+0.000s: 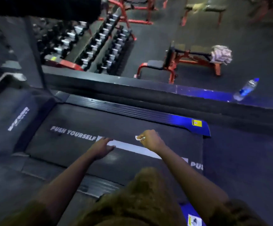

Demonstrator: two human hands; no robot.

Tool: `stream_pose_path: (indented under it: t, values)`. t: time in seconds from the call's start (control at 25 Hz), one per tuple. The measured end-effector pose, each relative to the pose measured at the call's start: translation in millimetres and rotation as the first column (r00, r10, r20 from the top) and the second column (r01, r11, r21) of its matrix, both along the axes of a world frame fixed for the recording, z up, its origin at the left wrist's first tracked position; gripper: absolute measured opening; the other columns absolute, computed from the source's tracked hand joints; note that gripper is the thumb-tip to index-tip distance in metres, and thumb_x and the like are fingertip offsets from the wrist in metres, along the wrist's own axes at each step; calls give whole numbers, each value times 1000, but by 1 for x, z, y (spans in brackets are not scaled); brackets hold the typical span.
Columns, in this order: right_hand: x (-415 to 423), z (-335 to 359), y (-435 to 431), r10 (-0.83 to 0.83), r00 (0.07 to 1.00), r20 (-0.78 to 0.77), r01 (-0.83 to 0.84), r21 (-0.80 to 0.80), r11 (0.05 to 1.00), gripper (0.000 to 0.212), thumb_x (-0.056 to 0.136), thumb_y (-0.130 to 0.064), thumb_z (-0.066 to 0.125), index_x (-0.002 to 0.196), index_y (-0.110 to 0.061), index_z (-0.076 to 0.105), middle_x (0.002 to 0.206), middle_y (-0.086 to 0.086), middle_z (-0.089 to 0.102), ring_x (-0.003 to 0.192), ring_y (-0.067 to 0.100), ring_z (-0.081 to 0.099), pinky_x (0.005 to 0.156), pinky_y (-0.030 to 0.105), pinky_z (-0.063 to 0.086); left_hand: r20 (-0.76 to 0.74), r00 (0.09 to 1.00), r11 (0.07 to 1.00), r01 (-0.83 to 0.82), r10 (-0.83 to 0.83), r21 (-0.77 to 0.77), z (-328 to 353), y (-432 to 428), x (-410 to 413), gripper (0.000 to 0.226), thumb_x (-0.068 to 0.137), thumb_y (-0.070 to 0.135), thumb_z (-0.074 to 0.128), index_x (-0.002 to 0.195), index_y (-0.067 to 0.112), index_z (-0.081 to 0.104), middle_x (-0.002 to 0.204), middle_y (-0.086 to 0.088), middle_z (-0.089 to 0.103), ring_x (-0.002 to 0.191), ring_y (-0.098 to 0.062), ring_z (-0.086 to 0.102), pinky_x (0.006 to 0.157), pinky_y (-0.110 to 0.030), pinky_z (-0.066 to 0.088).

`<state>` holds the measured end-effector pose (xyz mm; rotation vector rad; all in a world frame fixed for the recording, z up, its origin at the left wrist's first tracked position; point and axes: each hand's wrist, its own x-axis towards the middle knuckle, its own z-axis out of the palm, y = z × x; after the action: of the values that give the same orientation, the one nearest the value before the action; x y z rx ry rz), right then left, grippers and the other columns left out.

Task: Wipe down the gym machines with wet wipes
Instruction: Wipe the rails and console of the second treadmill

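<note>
In the head view, the right hand (152, 141) was curled round a small white wet wipe (139, 138), just above the middle of the treadmill belt (77, 150). The left hand (101, 147) hung over the belt too, fingers loosely straight, holding nothing. The wipe looked limp, light and damp, so it was probably best bunched in the fingertips.

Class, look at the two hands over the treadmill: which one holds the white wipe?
The right hand, fingers curled round the small white wet wipe; the left hand has relaxed fingers and holds nothing.
</note>
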<state>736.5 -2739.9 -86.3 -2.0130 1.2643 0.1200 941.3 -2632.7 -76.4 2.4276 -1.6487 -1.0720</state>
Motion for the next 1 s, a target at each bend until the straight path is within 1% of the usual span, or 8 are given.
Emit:
stream_pose_path:
  t: [0.16,0.28,0.44,0.52,0.64,0.76,0.88,1.0]
  values:
    - [71,89,-17,239,954,183,-241,-14,971,26,90,-15,58,113,-17,68,115,4,67,104,20,63,90,27,49,36,953,952,-298,301,-65,79,21,50,50,97,31,51,140,8,41,145,-15,42,135,-26,37,106,-26,26]
    - [145,133,-22,386,850,358,-404,-27,914,24,87,-12,61,109,-14,71,110,3,69,99,16,65,89,32,51,51,841,841,-534,539,-85,106,47,90,54,97,35,50,142,7,37,145,-18,40,135,-29,37,105,-28,29]
    - [255,168,-19,577,700,420,-587,-122,801,23,85,-11,63,106,-14,71,105,2,71,97,14,65,75,11,44,30,691,687,-713,722,-141,114,58,135,58,97,35,51,145,7,33,148,-17,37,137,-28,34,105,-25,26]
    - [307,177,-16,648,620,443,-650,-174,740,23,85,-13,63,107,-15,72,105,-1,70,98,12,64,75,8,43,26,637,627,-750,770,-210,127,54,164,57,96,32,52,144,7,35,148,-16,37,137,-27,33,106,-27,25]
    - [377,187,-10,714,518,471,-716,-219,663,22,86,-19,64,107,-20,71,104,0,71,97,13,64,84,16,45,60,530,515,-781,846,-354,159,64,211,56,94,31,55,142,6,39,144,-18,42,134,-30,37,109,-33,28]
    - [434,202,9,712,429,555,-755,-212,621,22,85,-14,64,105,-16,72,104,2,71,96,8,64,89,19,47,107,407,401,-759,907,-513,193,97,240,54,92,31,58,138,5,44,140,-18,45,130,-32,42,109,-36,31]
    - [472,214,40,668,375,643,-802,-137,581,22,84,-9,63,104,-13,72,102,2,72,86,-3,60,72,5,42,155,275,308,-697,949,-647,229,130,247,54,91,31,61,136,6,47,137,-20,45,128,-34,44,109,-35,30]
    - [517,224,74,679,299,671,-856,-126,501,22,84,-10,62,103,-16,73,99,0,72,87,1,63,66,4,41,185,95,202,-649,978,-733,249,168,259,54,90,26,63,137,6,47,137,-21,44,128,-35,42,110,-37,29]
